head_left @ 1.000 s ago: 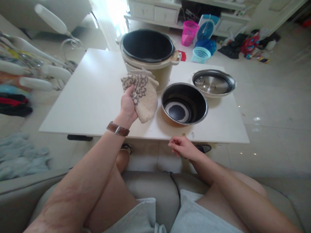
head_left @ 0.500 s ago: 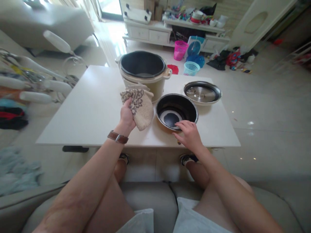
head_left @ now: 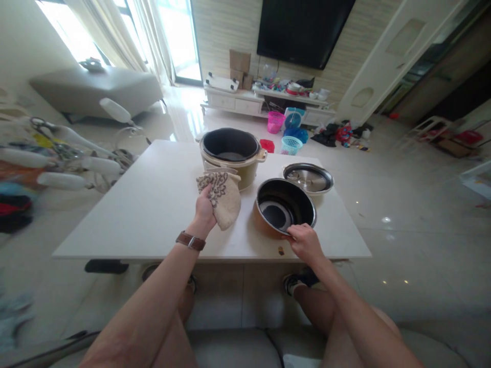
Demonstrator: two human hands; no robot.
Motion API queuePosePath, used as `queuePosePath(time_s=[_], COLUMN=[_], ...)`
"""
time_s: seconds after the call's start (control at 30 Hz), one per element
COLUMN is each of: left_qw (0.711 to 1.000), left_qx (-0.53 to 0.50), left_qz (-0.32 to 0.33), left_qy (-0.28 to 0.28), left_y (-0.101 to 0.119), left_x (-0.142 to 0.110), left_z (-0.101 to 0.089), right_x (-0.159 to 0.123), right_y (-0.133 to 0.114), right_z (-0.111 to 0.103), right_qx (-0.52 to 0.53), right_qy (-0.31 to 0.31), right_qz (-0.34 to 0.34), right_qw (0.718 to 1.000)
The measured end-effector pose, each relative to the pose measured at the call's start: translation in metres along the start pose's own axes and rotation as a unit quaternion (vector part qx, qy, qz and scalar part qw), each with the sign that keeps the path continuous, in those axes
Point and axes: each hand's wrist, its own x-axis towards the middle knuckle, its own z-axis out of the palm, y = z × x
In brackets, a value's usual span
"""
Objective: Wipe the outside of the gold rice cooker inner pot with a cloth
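My left hand (head_left: 206, 209) grips a beige cloth (head_left: 226, 204) with a dark leafy pattern, held above the white table (head_left: 126, 209). The fingers of my right hand (head_left: 305, 241) pinch the near rim of a dark-lined inner pot (head_left: 264, 220) with an orange-brown outside. That pot looks tilted, its inside showing a pale ring at the bottom. Behind the cloth stands the rice cooker body (head_left: 249, 171), open at the top with a dark interior. To the right, a round lid (head_left: 326, 190) lies with its metal inner side up.
A small dark scrap (head_left: 281, 250) lies by the table's near edge. Beyond the table, a pink basket (head_left: 275, 122) and a light blue basket (head_left: 291, 145) stand on the floor. At the left is a blurred rack-like object with white padded ends (head_left: 115, 110).
My right hand has closed on the inner pot's rim, and the pot is now tipped. My left hand still holds the cloth. The head view has swung upward, showing the television.
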Motion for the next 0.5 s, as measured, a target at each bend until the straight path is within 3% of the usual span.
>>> queuePosePath(time_s=[0.27,0.5], left_qw=[1.0,0.999], left_qx=[-0.024,-0.041], left_qz=[-0.015,0.005], left_qy=[-0.002,-0.002], left_y=[0.013,0.024], left_x=[-0.004,-0.007], left_z=[0.002,-0.005], right_x=[-0.063,-0.107], right_y=[0.073,0.116], right_z=[-0.064,-0.061], right_qx=[-0.029,-0.03], right_qy=[-0.009,-0.032], right_qz=[0.035,0.145], right_qw=[0.999,0.988])
